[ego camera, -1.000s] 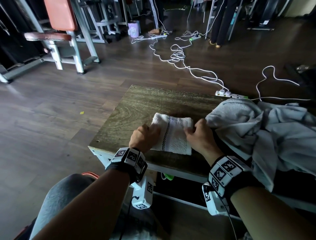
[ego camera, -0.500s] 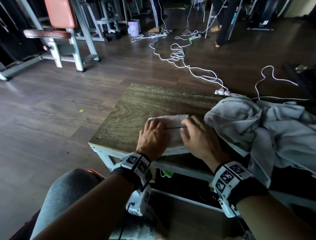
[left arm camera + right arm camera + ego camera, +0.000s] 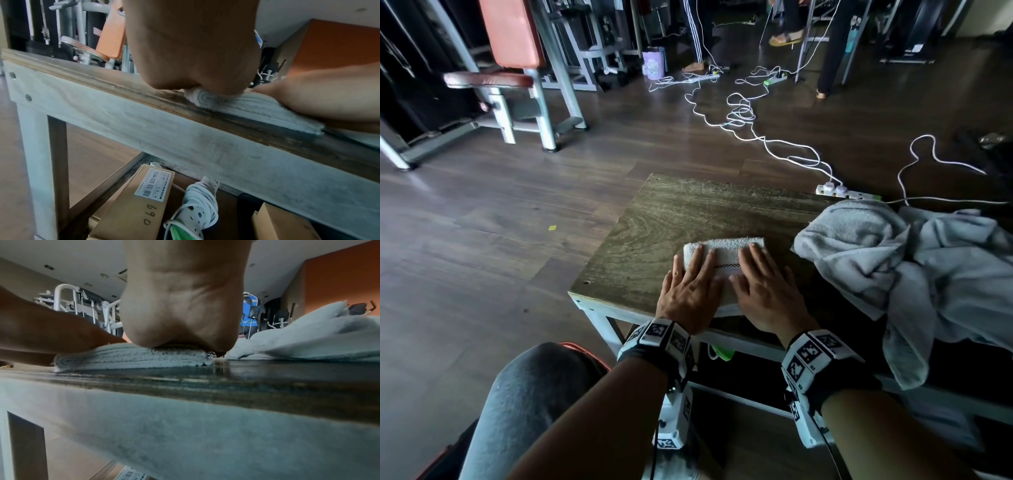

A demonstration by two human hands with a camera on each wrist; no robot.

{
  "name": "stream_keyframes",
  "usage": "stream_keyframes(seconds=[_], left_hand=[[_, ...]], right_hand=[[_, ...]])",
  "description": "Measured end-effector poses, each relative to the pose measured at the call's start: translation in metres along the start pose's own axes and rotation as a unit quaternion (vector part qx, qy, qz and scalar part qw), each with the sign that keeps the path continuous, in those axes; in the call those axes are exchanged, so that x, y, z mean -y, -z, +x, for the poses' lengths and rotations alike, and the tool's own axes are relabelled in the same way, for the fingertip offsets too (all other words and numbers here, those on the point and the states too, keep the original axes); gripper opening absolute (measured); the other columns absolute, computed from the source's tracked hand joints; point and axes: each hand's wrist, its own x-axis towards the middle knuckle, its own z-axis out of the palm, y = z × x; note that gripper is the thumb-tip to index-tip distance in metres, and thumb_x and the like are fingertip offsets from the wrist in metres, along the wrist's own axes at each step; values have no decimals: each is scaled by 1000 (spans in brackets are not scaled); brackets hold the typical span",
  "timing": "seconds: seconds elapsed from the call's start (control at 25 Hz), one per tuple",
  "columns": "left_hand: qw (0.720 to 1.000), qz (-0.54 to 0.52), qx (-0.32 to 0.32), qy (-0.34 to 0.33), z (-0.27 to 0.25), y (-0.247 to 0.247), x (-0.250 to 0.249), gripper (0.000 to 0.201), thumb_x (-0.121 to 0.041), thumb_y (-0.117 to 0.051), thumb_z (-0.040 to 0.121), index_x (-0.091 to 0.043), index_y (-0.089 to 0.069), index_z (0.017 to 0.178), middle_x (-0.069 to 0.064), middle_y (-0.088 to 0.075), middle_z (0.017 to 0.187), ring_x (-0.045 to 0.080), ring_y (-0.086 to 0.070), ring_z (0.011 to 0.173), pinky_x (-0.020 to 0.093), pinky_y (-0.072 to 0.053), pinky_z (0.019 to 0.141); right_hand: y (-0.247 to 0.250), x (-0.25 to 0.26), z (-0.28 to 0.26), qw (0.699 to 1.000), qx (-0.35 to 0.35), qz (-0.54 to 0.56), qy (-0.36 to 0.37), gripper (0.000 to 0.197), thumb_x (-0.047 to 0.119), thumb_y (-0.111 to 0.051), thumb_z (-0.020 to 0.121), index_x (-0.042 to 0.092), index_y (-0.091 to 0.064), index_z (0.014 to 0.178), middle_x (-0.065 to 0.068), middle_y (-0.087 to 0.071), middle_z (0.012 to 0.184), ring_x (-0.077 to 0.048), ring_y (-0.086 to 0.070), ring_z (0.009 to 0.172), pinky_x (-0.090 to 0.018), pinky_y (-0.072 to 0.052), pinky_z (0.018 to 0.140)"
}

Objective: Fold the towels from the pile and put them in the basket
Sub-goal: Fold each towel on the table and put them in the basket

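A small white towel point(image 3: 724, 245) with a dark stitched stripe lies folded near the front edge of the wooden table point(image 3: 671, 212). My left hand point(image 3: 693, 277) and right hand point(image 3: 763, 275) both lie flat on top of it, fingers straight, pressing it down. The left wrist view shows the towel's stacked layers point(image 3: 242, 104) under the heel of my left hand point(image 3: 193, 53). From the right wrist, the folded edge point(image 3: 131, 358) sits under my right hand point(image 3: 185, 305). A pile of grey-white towels point(image 3: 893, 260) is heaped at the table's right. No basket is in view.
White cables point(image 3: 743, 116) and a power strip point(image 3: 842, 193) trail over the floor behind the table. A gym bench with red pads point(image 3: 510, 51) stands at the far left. Cardboard boxes point(image 3: 131, 204) and a coiled extension cord point(image 3: 197, 209) fill the shelf under the table. People's legs point(image 3: 698, 31) are far back.
The towel has been folded over once more, away from me. My hands went from gripping its near edge to lying flat on top and pressing it.
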Motion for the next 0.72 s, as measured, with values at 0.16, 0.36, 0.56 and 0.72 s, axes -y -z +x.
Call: stream_keyframes(seconds=[0.16, 0.36, 0.56, 0.72], left_hand=[[1000, -8, 1, 8, -4, 0, 12, 60, -59, -14, 98, -45, 12, 150, -17, 20, 159, 21, 12, 150, 43, 1, 122], [1000, 3, 23, -2, -5, 7, 15, 59, -55, -20, 100, -45, 7, 151, -18, 15, 161, 22, 7, 150, 42, -1, 122], [1000, 3, 29, 8, -8, 10, 19, 56, -50, -23, 101, -46, 1, 151, -10, 2, 163, 21, 2, 151, 45, -3, 121], [1000, 3, 24, 15, -11, 7, 22, 54, -48, -24, 101, -49, 0, 150, -7, -8, 163, 18, 0, 151, 47, -4, 121]], right_hand=[[0, -1, -10, 1000, 4, -11, -18, 67, 55, -20, 101, 24, -4, 159, 5, 4, 167, -20, -7, 153, -44, -5, 124], [2, 4, -28, 999, 16, -18, -41, 69, 53, -21, 99, 21, -5, 159, 5, 4, 167, -23, -9, 152, -45, -7, 122], [5, 2, -40, 999, 26, -3, -46, 71, 53, -23, 98, 22, -3, 158, 7, 8, 166, -21, -4, 153, -46, -6, 123], [5, 1, -49, 998, 27, 18, -46, 72, 54, -23, 99, 22, 0, 159, 9, 12, 166, -19, 1, 153, -45, -3, 124]])
